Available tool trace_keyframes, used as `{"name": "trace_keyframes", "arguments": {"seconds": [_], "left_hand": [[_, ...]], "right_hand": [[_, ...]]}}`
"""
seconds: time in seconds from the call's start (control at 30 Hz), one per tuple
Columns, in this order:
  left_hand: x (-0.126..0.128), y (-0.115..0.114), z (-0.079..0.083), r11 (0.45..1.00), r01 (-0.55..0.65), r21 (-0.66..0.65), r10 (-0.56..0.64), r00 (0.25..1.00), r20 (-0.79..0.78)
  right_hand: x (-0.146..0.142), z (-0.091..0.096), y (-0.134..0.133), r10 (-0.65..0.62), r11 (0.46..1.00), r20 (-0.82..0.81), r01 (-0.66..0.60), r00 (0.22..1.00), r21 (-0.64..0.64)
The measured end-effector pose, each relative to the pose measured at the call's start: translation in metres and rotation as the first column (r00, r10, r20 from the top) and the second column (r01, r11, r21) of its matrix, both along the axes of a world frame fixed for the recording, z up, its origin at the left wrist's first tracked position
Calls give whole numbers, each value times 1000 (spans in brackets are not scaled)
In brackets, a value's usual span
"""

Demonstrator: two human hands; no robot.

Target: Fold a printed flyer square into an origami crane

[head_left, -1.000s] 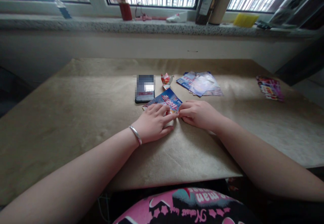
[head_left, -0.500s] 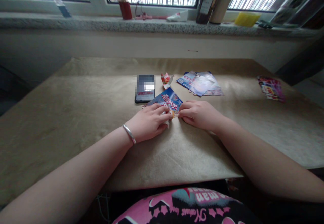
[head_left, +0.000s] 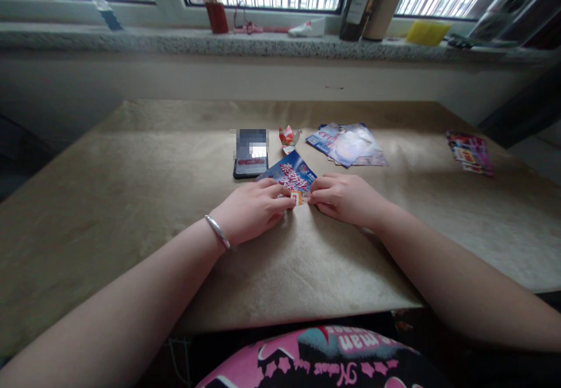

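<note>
A blue printed paper sheet [head_left: 294, 172] with large red and white characters lies on the table, turned cornerwise between my hands. My left hand [head_left: 256, 210], a silver bangle on its wrist, has its fingers closed at the lower left edge of the sheet and covers part of it. At the lower right corner, the bent fingers of my right hand [head_left: 344, 198] pinch the paper. Just beyond the sheet stands a small folded paper flower [head_left: 289, 137] in red and white. A phone [head_left: 251, 166] lies beside it, its screen partly blurred.
Several printed sheets [head_left: 346, 142] are stacked loosely at the back right of the table [head_left: 131, 212]. Farther right lie pink printed papers [head_left: 471, 154]. The windowsill [head_left: 272, 43] holds a red cup [head_left: 217, 17], a dark container [head_left: 359, 8] and a yellow block [head_left: 428, 33].
My left hand has slid slightly left and back along the lower edge, showing more of the orange and white print. My right hand stays at its corner.
</note>
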State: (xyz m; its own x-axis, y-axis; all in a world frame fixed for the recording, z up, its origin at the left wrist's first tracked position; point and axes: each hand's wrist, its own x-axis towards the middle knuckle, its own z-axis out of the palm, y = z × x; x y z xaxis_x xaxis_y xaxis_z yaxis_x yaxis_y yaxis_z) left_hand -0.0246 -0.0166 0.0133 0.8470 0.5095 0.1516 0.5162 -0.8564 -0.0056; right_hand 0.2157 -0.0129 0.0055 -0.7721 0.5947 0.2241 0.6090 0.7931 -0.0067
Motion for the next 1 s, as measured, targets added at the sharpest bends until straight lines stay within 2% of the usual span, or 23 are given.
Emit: {"name": "trace_keyframes", "arguments": {"seconds": [0.3,0.67,1.0], "left_hand": [[-3,3,2,999,32,-7,-32,999,-1],[-6,2,9,999,6,-41,-7,1000,-14],[-15,5,7,994,-35,-107,30,998,-52]], "right_hand": [[1,-2,1,10,1000,-11,-10,1000,3],[2,-1,1,-4,1000,1,4,1000,14],[3,-4,1,-6,1000,7,6,1000,1]]}}
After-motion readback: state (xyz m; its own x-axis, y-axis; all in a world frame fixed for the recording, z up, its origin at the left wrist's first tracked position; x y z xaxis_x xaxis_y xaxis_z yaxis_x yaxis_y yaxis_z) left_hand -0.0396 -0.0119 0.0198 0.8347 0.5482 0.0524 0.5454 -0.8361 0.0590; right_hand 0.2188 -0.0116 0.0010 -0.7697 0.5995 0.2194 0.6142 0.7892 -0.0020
